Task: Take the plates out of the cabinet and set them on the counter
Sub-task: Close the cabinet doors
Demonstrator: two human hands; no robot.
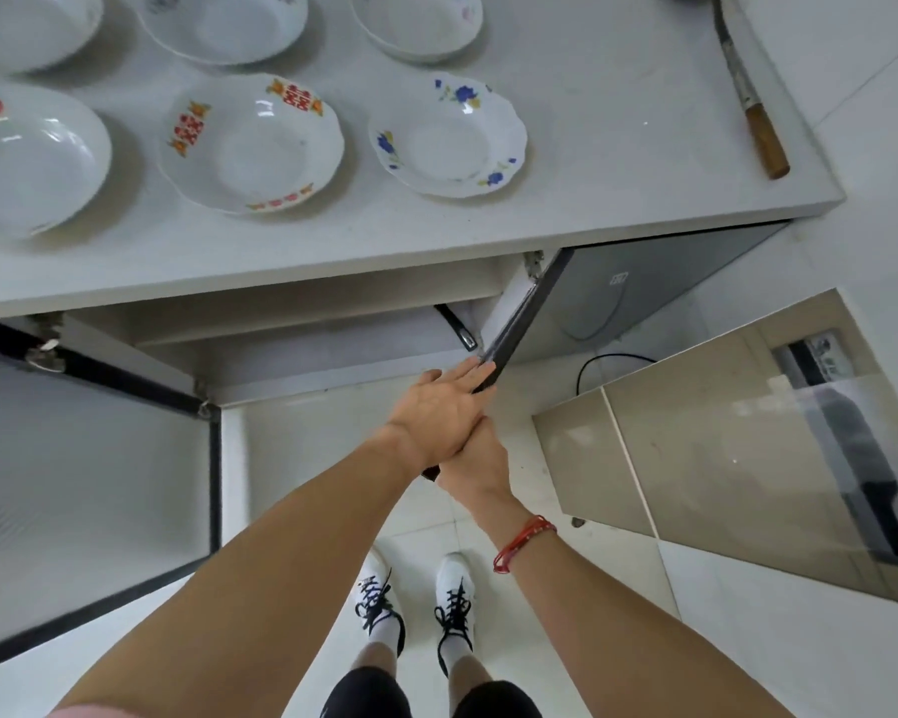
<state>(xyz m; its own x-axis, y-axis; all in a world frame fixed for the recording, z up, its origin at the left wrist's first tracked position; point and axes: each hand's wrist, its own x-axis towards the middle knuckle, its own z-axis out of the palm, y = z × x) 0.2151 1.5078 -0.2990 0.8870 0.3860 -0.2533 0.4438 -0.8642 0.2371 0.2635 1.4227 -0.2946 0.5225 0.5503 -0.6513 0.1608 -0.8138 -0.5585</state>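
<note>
Six plates point(224, 23) lie face up on the counter point(592, 95), well beyond both hands and apart from one another. The blue-flowered plate point(449, 137) is the one closest above the hands, and the red-patterned plate point(252, 145) sits beside it, further to the left-hand side. Below the counter the cabinet point(333, 344) stands open just ahead of the hands. The hands are together at the edge of the cabinet's right door point(530, 308). The left hand point(436, 412) lies along that dark edge with its fingers straight. The right hand point(475, 458) is tucked under it, its fingers hidden, so its grip cannot be told. The right wrist wears a red string bracelet point(522, 541). The left door point(89, 484) hangs wide open far out to the left-hand side. A wooden-handled knife point(752, 111) lies on the counter beyond the right hand.
</note>
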